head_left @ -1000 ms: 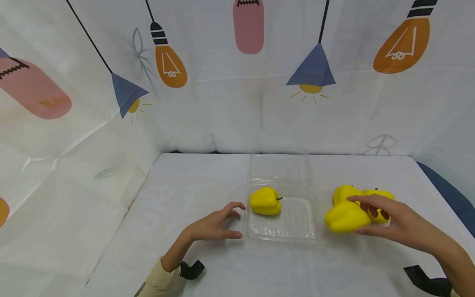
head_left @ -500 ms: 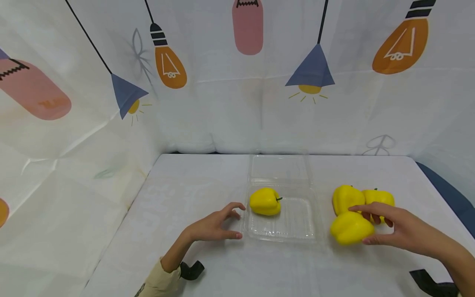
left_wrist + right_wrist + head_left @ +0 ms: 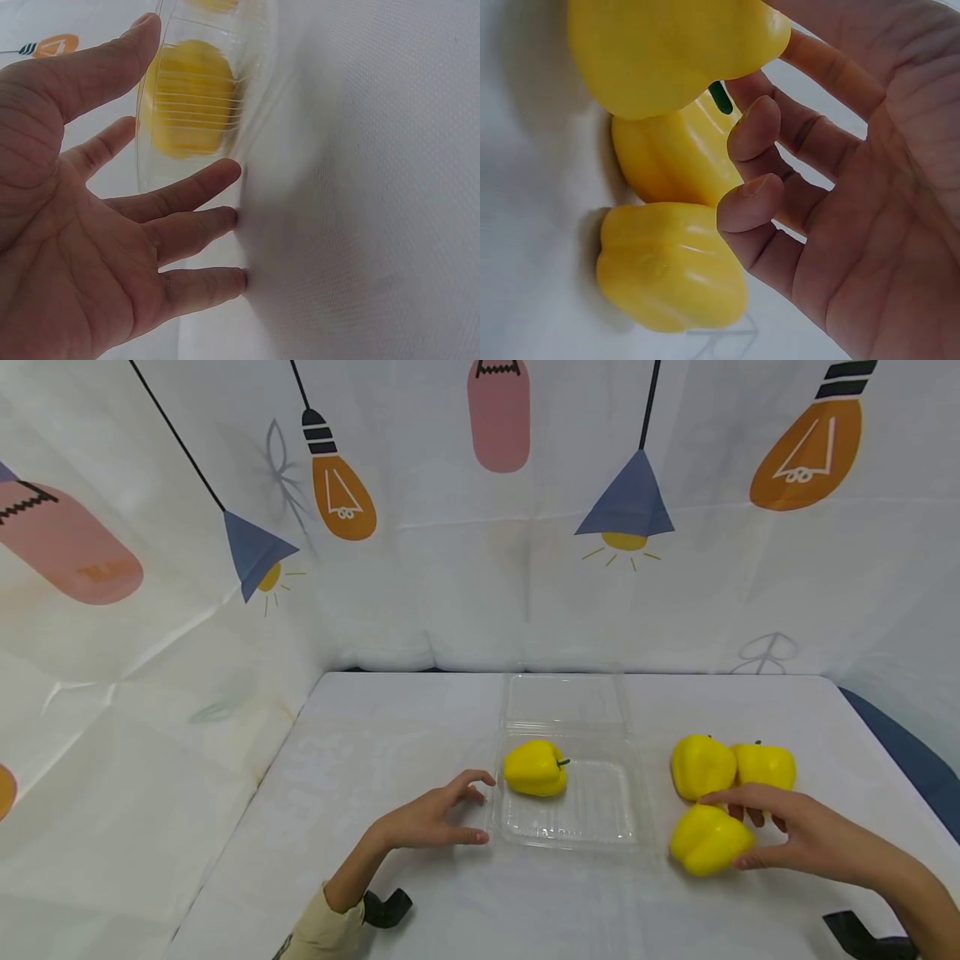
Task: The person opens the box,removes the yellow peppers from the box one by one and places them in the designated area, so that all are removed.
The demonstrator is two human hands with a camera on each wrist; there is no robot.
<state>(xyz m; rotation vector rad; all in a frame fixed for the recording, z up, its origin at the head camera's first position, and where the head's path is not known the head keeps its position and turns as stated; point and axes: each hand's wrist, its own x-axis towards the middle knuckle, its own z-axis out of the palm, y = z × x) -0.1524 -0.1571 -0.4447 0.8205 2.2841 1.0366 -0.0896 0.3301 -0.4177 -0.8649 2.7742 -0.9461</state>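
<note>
A yellow bell pepper (image 3: 536, 767) with a dark green stem lies in the left part of a clear plastic clamshell box (image 3: 611, 806), whose lid is folded back. My left hand (image 3: 442, 814) is beside the box's left edge, fingers spread and holding nothing. In the left wrist view the fingers of that hand (image 3: 112, 210) reach towards the box wall. At the right, my right hand (image 3: 802, 835) pinches another yellow bell pepper (image 3: 708, 841) between thumb and index finger. The right wrist view has this pepper (image 3: 660, 49) at the top, its remaining fingers curled apart from it; the thumb is out of sight.
Two more yellow bell peppers, a left one (image 3: 702, 766) and a right one (image 3: 767, 765), sit side by side behind my right hand. The white table (image 3: 405, 718) ends at a white curtain (image 3: 465, 585) printed with lamps and bulbs.
My right hand has brought its pepper nearer to me, away from the two peppers behind, which now show more fully. The left hand and the box have stayed put.
</note>
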